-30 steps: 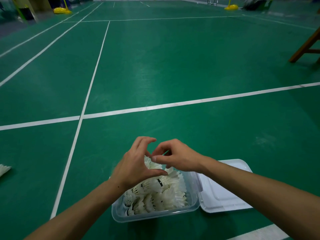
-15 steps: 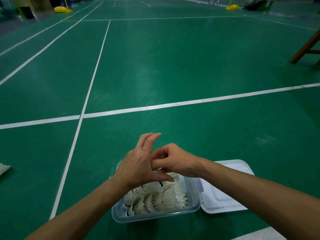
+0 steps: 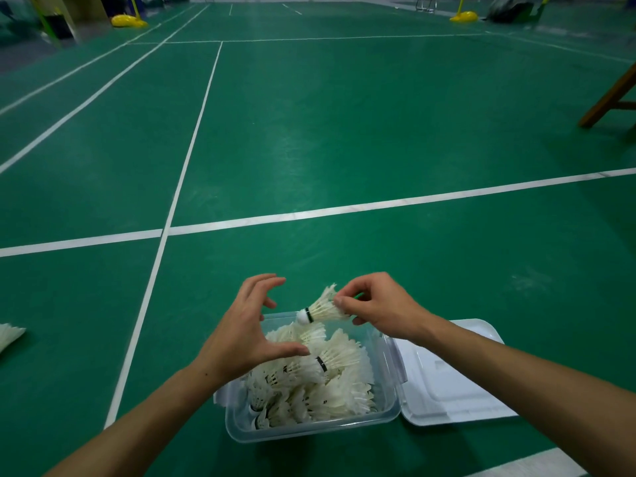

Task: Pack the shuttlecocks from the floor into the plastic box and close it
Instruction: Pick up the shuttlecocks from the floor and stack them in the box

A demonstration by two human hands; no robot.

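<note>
Shuttlecocks fill most of the clear plastic box (image 3: 311, 432) on the green court floor (image 3: 344, 132), heaped in a loose white pile (image 3: 320, 383) that stands about level with the rim. One more shuttlecock (image 3: 320, 309) hangs just above the far edge of the box, pinched at its feather skirt by my right hand (image 3: 377, 309), cork pointing left toward my left hand (image 3: 246, 333). That left grip is released: fingers spread and loosely curved, holding nothing, thumb close over the pile.

I judge these to be very light and easily damaged. The feathers look thin and springy, and several in the pile are already frayed at the tips, so squeezing the skirt hard would likely bend or split them. The cork base with its dark band is the firm part and the safer place to take hold; a soft pinch low on the skirt, near the band, should also do. Being so light, a dropped one may bounce or roll off the heap, so I would set it down, cork first, into a gap.

The white lid (image 3: 447, 383) lies flat on the floor, touching the box's right side. Another shuttlecock (image 3: 10, 333) lies well apart at the left edge of view, not yet packed. With the pile this high, closing may need gentle pressing.
</note>
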